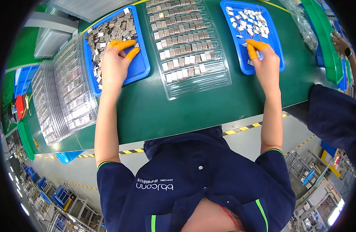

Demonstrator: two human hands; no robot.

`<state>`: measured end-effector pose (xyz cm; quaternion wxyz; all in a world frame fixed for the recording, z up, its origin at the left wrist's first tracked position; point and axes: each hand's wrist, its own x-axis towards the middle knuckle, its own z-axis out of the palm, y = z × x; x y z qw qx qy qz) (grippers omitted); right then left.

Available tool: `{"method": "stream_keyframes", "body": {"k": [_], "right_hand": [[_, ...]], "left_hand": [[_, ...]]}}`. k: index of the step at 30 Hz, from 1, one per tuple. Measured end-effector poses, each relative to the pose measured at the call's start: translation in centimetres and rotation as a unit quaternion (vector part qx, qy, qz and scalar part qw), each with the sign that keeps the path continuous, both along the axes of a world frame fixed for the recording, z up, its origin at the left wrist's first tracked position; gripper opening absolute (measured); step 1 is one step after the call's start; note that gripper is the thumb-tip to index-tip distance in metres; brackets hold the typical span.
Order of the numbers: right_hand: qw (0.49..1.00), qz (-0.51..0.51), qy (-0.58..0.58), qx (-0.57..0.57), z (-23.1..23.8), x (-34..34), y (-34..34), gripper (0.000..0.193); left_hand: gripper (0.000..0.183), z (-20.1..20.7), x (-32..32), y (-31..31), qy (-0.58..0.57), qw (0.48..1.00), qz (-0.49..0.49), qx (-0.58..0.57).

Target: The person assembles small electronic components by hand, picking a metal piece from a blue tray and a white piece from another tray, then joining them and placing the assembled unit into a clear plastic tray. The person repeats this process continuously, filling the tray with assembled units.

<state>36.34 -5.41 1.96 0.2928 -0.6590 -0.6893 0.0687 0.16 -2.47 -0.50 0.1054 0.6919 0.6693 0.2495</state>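
My left hand (pixel 115 62), with yellow finger covers, hovers at the right side of a blue tray (pixel 141 70) heaped with small grey metal rectangles (pixel 108 31). Its thumb and forefinger are apart, with nothing visible between them. Over a second blue tray (pixel 276 54), my right hand (pixel 265 60) pinches a small white piece (pixel 245 44) in its covered fingertips. More white pieces with thin wires (pixel 249 19) lie scattered in that tray. Between the hands, a clear plastic blister tray (pixel 201 85) holds rows of grey and white rectangles (pixel 183 50).
Stacked clear blister trays (pixel 65 92) with pieces in them stand at the left. A crumpled clear plastic bag (pixel 301 27) and a green bin (pixel 325 42) are at the right. Another person's hand (pixel 340 44) shows beyond the bin. The green table's front edge (pixel 193 129) runs close to me.
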Motion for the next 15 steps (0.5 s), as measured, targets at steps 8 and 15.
{"method": "stream_keyframes", "body": {"k": [8,15], "right_hand": [[0.961,-0.039,0.272,-0.009,0.2,0.7,-0.8,0.021],[0.900,0.012,0.430,-0.066,1.6,-3.0,-3.1,0.023]], "left_hand": [[0.024,1.6,0.8,-1.3,-0.172,0.985,0.017,0.014],[0.025,4.3,2.5,-5.3,-0.385,0.911,0.023,-0.147]]}}
